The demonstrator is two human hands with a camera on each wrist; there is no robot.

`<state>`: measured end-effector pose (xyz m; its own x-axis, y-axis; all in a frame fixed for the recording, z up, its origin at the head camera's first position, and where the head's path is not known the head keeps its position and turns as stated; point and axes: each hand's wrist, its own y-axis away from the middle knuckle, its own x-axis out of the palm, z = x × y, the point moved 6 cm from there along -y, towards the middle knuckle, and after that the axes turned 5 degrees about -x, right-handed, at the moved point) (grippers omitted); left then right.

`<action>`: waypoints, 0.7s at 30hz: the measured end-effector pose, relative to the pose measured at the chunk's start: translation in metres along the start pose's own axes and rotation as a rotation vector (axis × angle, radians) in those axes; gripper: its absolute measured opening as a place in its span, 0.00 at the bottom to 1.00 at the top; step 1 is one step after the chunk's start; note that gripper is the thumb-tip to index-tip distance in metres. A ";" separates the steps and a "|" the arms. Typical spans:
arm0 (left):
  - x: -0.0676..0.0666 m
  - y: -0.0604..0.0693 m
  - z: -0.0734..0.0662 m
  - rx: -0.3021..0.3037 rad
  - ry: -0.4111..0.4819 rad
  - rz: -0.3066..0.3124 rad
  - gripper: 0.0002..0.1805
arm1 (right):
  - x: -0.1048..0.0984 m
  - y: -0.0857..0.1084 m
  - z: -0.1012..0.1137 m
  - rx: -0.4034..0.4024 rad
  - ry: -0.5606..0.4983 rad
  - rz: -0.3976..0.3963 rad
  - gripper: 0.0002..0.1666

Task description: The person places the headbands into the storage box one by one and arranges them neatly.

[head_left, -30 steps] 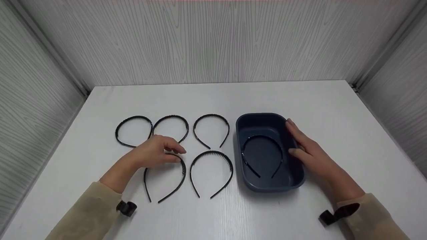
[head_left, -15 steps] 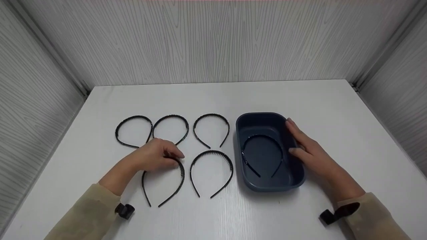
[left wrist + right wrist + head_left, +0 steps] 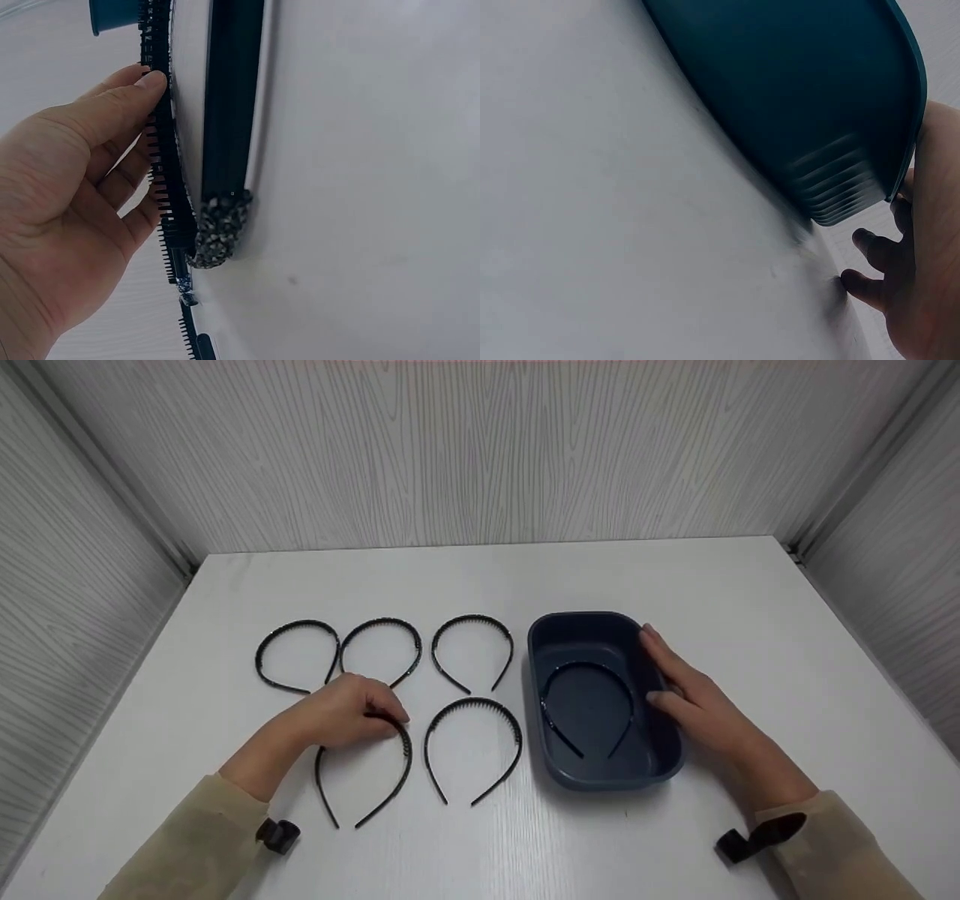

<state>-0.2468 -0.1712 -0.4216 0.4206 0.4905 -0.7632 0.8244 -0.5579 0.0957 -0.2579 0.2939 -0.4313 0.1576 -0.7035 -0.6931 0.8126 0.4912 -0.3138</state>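
Note:
In the head view my left hand (image 3: 345, 712) pinches the top of a black toothed headband (image 3: 409, 759) at the front left, its two ends pointing toward me. The left wrist view shows thumb and fingers on the toothed band (image 3: 166, 161). My right hand (image 3: 694, 705) holds the right rim of a dark blue plastic bin (image 3: 611, 785), thumb over the inner edge. In the right wrist view several fingers (image 3: 877, 251) stick out beyond the bin's outer wall (image 3: 795, 90). One headband (image 3: 588, 664) lies flat inside the bin.
Another headband (image 3: 520, 735) lies between the held one and the bin. Behind them three more headbands form a row: left (image 3: 300, 622), middle (image 3: 386, 621) and right (image 3: 472, 618). The white tabletop (image 3: 480, 855) ends at a wood-grain back panel (image 3: 480, 457).
My left fingers have closed on the front-left headband and drawn it slightly toward me. My right hand and the bin have stayed in place.

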 end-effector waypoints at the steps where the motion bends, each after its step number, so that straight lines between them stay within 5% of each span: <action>1: 0.000 0.000 0.000 0.004 -0.002 0.000 0.10 | 0.000 0.000 -0.001 0.004 0.004 0.001 0.47; 21: 0.000 -0.001 0.001 0.031 -0.047 -0.010 0.10 | 0.001 -0.001 -0.003 0.005 -0.013 0.002 0.47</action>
<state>-0.2480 -0.1713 -0.4225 0.3935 0.4646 -0.7933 0.8159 -0.5742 0.0685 -0.2601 0.2950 -0.4336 0.1660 -0.7090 -0.6854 0.8151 0.4899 -0.3094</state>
